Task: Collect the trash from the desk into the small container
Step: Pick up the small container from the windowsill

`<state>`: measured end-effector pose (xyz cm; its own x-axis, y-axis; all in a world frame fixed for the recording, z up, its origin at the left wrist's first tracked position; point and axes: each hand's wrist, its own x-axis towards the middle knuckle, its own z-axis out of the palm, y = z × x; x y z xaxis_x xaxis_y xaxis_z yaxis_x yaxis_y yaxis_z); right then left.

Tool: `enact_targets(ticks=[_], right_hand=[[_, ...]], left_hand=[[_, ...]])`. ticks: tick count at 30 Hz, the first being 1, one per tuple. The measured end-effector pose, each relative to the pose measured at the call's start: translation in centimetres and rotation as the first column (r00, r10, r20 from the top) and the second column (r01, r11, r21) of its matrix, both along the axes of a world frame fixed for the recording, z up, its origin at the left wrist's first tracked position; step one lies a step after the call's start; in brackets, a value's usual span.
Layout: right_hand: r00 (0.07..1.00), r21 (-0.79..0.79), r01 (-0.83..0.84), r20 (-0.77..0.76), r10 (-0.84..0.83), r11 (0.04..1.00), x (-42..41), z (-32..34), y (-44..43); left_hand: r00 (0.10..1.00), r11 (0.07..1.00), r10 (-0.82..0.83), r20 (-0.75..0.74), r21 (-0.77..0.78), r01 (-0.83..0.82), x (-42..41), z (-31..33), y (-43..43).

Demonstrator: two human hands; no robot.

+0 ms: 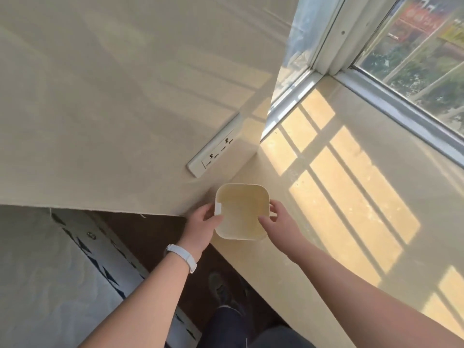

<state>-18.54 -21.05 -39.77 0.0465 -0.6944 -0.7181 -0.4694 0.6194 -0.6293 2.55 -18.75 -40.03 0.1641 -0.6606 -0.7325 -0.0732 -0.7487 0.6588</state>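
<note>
A small cream square container [242, 209] with rounded corners sits on the beige window ledge [339, 197], near the corner where the ledge meets the wall. Its inside looks empty. My left hand [203, 223] grips its left side, with the thumb on the rim by a white tab. My right hand [277, 218] holds its right side, fingers on the rim. A white band is on my left wrist. No trash is in view.
A white double wall socket [213, 150] is set in the beige wall just above the container. The window frame [401, 106] runs along the ledge's far side. Below at left lies a patterned white mattress [62, 272], with dark floor and my shoe [221, 287] beside it.
</note>
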Motion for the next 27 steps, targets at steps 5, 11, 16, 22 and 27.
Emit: enact_targets(ticks=[5,11,16,22,27], right_hand=[[0.999,0.015,-0.027,0.027,0.026,1.0,-1.0,0.6,0.0],[0.993,-0.004,-0.107,0.049,0.107,0.994,-1.7,2.1,1.0],[0.973,-0.041,-0.193,0.121,0.196,0.98,-2.1,4.2,2.0],[0.917,-0.125,-0.343,0.172,0.36,0.931,-0.6,7.0,3.7],[0.85,-0.2,-0.427,0.245,0.467,0.882,2.2,8.9,5.8]], left_hand=[[0.994,0.995,0.084,-0.066,0.055,-0.08,-0.9,0.3,1.5],[0.981,0.98,0.162,-0.11,0.13,-0.148,-2.2,2.8,3.9],[0.955,0.962,0.261,-0.141,0.125,-0.245,-2.0,5.9,6.5],[0.926,0.931,0.366,-0.094,0.056,-0.362,-0.4,9.4,10.3],[0.874,0.877,0.478,-0.083,0.003,-0.48,1.9,11.3,14.1]])
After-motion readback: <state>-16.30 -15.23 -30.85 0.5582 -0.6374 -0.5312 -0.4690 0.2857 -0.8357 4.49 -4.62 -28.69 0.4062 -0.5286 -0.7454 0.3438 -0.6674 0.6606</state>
